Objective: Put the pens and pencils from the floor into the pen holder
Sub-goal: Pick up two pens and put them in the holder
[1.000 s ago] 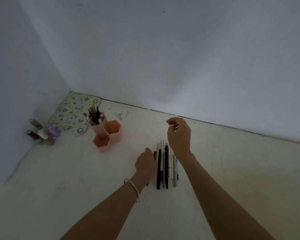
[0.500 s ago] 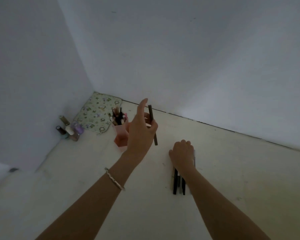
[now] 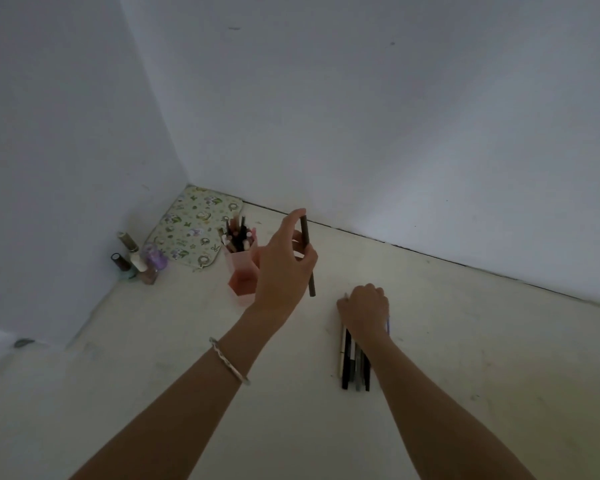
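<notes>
Pinched a dark pencil (image 3: 311, 282) upright between thumb and fingertips of the left hand (image 3: 284, 268). Raised it off the floor (image 3: 465, 341) within the last second. Meant one more piece bound for the pink pen holder (image 3: 239, 263), just left of the pencil. Rested the right hand (image 3: 364, 308) on the remaining pens (image 3: 352, 365), fingers bent; grip not discernible.
</notes>
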